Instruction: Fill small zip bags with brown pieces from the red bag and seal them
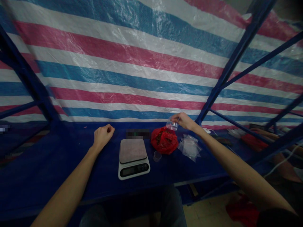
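My right hand (181,120) pinches a small clear plastic bag (172,125) by its top, over the back edge of an open red plastic bag (163,143). Small brownish things show inside the red bag, too unclear to name. My left hand (103,136) is curled into a loose fist on the blue surface, with nothing visible in it. Between the two hands stands a white kitchen scale (133,153) with a bare grey plate. A small clear cup (157,156) sits between the scale and the red bag.
A pile of clear plastic bags (190,147) lies right of the red bag on the blue table (104,186). Blue metal posts (220,82) frame both sides, before a striped plastic sheet (132,72). Another person's arm (287,167) is at the far right.
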Action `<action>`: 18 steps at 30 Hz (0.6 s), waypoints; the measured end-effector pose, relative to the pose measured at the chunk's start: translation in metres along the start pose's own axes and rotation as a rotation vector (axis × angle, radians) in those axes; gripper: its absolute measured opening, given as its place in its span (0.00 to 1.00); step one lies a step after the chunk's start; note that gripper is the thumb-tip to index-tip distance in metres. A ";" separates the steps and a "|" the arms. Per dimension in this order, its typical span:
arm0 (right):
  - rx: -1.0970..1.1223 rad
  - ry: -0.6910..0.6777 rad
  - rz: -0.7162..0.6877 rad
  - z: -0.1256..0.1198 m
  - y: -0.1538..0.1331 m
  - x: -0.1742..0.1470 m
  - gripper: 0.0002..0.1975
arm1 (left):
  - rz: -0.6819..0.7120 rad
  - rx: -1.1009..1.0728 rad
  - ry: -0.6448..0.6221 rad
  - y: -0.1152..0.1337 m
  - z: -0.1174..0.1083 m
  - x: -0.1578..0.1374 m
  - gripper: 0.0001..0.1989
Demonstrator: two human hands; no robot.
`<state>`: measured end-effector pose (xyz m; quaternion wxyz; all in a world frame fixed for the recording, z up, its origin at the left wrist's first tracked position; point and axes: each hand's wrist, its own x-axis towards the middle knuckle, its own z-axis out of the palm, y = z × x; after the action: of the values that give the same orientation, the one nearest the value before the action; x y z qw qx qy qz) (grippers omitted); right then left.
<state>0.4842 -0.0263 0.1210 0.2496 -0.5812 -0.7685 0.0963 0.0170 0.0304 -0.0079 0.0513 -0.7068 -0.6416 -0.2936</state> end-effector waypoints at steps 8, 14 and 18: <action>-0.226 0.467 0.078 0.022 0.035 -0.109 0.26 | 0.001 0.013 0.011 0.000 0.003 0.000 0.16; -0.368 -0.013 0.133 0.101 0.097 -0.198 0.33 | 0.015 0.028 0.003 0.001 0.017 0.001 0.16; -0.347 0.215 0.060 0.081 0.047 -0.188 0.29 | 0.013 0.056 0.016 -0.001 0.018 -0.001 0.16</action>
<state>0.5215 -0.1772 -0.0204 0.2232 -0.6449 -0.7250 -0.0929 0.0226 0.0378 -0.0232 0.0782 -0.7067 -0.6446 -0.2808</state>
